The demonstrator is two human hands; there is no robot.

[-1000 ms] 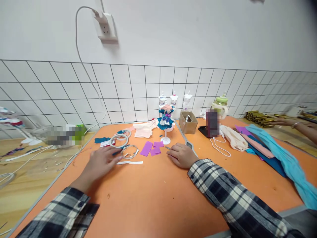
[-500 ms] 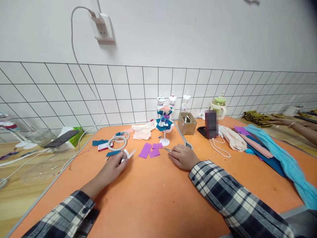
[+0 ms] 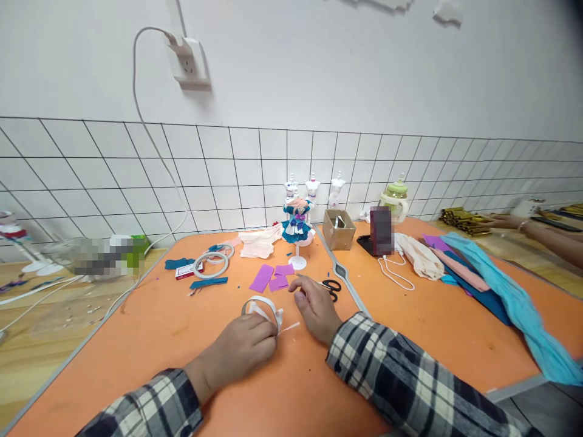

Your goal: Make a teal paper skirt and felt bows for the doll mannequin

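Observation:
My left hand point(image 3: 241, 349) is closed on a white tape roll point(image 3: 268, 303) low over the orange table, a short white strip point(image 3: 289, 327) sticking out to its right. My right hand point(image 3: 314, 306) rests with its fingers apart, just left of the black-handled scissors point(image 3: 334, 288), whose blades it partly hides. Purple fabric pieces point(image 3: 262, 278) lie flat beyond both hands. Behind them stands a small dress form point(image 3: 297, 227) in a teal and white ruffled dress with a purple bow.
Two tape rings point(image 3: 211, 264), a red-and-white box point(image 3: 186, 271) and teal scraps point(image 3: 208, 283) lie left. A cardboard box point(image 3: 338, 230), phone point(image 3: 381, 230), green-lidded bottle point(image 3: 395, 199) and long blue cloth point(image 3: 514, 297) are right. Another person's hand point(image 3: 505, 223) is far right.
My left hand has moved right and nearer with the white tape roll. My right hand has shifted left and closer, uncovering the scissors' black handles. The view has shifted slightly.

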